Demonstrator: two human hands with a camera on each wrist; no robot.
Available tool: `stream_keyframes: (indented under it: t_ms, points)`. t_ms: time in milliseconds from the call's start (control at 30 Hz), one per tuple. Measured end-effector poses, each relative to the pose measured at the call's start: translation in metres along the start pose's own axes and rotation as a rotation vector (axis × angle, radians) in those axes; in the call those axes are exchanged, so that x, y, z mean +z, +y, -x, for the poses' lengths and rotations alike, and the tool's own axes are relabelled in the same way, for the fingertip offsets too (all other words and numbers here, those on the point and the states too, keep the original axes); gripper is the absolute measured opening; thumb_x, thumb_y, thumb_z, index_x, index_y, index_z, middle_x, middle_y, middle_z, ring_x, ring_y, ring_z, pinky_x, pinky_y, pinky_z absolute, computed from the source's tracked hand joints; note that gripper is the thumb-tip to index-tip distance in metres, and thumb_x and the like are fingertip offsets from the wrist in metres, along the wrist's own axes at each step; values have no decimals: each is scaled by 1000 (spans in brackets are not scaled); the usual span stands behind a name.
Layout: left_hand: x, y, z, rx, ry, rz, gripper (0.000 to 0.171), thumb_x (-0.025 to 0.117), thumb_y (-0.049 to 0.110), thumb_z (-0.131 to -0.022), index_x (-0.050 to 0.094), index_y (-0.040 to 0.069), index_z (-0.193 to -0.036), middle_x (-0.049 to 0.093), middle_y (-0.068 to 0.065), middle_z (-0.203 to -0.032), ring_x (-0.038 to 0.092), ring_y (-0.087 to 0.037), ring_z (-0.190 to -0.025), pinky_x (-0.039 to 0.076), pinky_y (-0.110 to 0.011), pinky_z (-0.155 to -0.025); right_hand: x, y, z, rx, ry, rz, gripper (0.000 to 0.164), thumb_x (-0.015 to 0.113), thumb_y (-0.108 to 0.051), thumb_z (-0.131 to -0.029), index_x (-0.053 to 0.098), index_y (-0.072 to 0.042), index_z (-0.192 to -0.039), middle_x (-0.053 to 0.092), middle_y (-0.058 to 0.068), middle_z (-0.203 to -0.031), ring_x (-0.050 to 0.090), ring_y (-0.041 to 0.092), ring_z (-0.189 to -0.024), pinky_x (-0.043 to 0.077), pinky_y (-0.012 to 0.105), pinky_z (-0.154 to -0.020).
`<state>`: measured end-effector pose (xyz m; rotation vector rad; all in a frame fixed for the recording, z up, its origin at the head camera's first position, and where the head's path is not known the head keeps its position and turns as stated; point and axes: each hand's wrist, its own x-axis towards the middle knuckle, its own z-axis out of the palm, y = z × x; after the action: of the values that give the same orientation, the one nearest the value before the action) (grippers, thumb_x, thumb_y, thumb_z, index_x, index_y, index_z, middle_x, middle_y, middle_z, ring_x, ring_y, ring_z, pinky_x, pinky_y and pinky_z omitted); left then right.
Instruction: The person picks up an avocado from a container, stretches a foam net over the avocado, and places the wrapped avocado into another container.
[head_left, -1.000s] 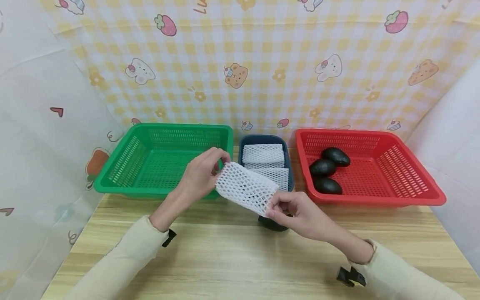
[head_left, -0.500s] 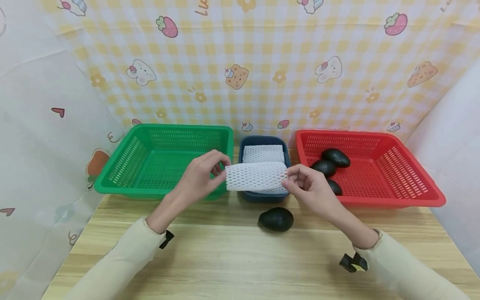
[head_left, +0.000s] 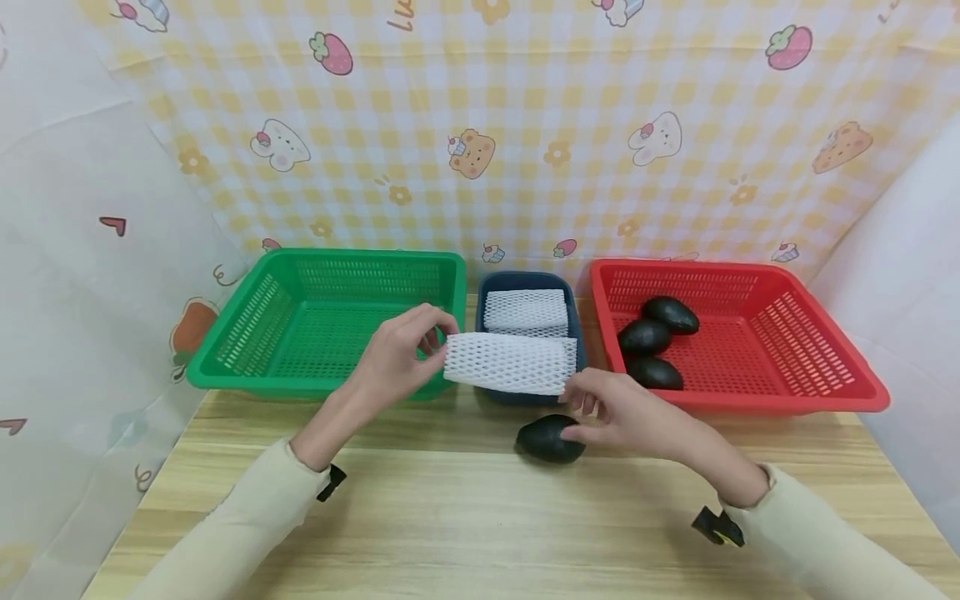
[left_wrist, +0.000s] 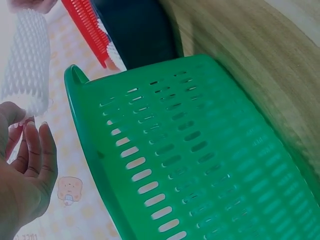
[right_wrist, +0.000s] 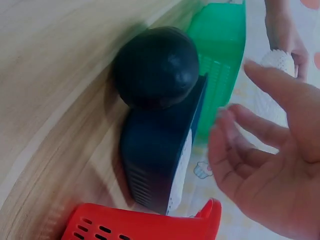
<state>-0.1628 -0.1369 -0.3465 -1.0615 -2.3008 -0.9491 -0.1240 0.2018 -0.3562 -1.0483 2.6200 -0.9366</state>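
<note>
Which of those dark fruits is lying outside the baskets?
The dark fruit on the wooden table, in front of the blue bin; the other three lie inside the red basket.

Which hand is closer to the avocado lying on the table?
Right. The right hand is just to the right of the avocado, partly overlapping it in the head view; the left hand is farther off, to the left, pinching a net.

Four dark avocados are counted: three by the left edge of the red basket, one on the tabletop. Two baskets are set toward its far corners, the red one and a green basket, with one blue container between. One net sleeve is held; in the container at least two more sleeves are seen, their full number hidden.
</note>
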Motion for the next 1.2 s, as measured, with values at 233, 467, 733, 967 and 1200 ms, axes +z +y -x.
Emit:
stream_keyframes:
  t_ms: [233, 467, 733, 967, 1200]
  points:
    - [2, 0, 4, 5, 0, 21, 28, 72, -16, -80, 64, 3, -100, 64, -7, -96, 59, -14, -72, 54, -28, -61, 7, -4, 5, 29, -161, 160, 57, 89, -32, -80, 67, -8, -126, 61, 2, -118, 57, 22, -106, 54, 38, -84]
    - [3, 0, 6, -8, -14, 26, 29, 72, -16, -80, 64, 2, -100, 64, -6, -96, 59, -15, -72, 55, -31, -61, 9, -4, 4, 35, -214, 209, 65, 92, -31, -75, 65, -10, -131, 60, 3, -121, 54, 22, -109, 54, 40, -85]
    - [2, 0, 9, -14, -21, 30, 29, 72, -16, -81, 64, 3, -101, 63, -6, -96, 60, -15, -73, 55, -32, -61, 18, 0, 1, 60, -230, 208, 72, 92, -32, -76, 61, -9, -137, 57, 7, -124, 55, 22, -109, 53, 42, -88]
    - [3, 0, 9, -8, -17, 27, 28, 73, -15, -81, 64, 3, -102, 64, -6, -97, 60, -15, -74, 56, -33, -61, 28, 4, -4, 84, -233, 196, 72, 90, -28, -78, 57, -6, -138, 56, 12, -124, 61, 25, -103, 54, 45, -87]
    - [4, 0, 10, -20, -17, 21, 27, 72, -15, -82, 64, 3, -101, 64, -6, -96, 61, -15, -73, 55, -30, -62, 29, 7, -2, 69, -204, 213, 67, 90, -26, -77, 61, -11, -135, 60, 6, -120, 60, 22, -101, 54, 43, -85]
